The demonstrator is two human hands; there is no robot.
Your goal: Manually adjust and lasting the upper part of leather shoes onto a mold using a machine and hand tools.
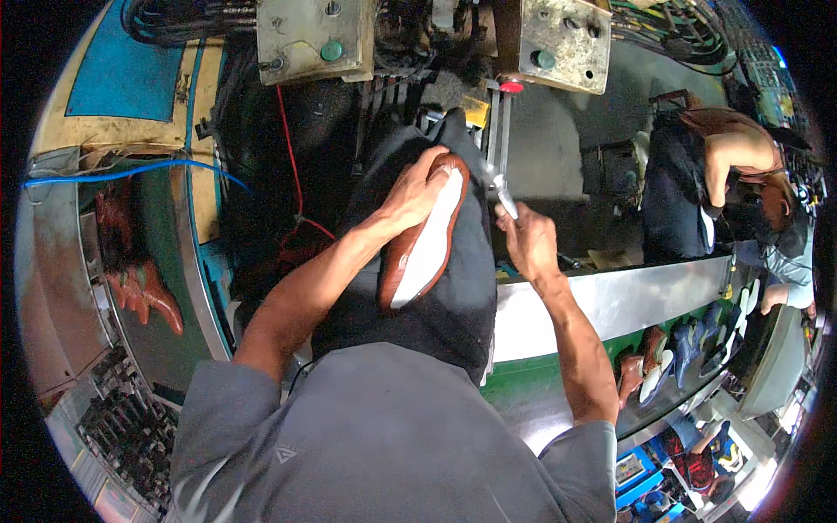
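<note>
A brown leather shoe upper lies sole side up across my lap on dark cloth, its long white insole facing me. My left hand is closed round its far end, the thumb by the insole's edge. Just right of the shoe, my right hand grips a hammer with a shiny metal shaft. The hammer's head is smeared by motion, and I see a gap between it and the shoe.
Machine boxes with green buttons stand ahead, beside a red knob. On the right, a conveyor carries several shoes. Another person sits bent over beyond it. Brown uppers lie left, under a blue hose.
</note>
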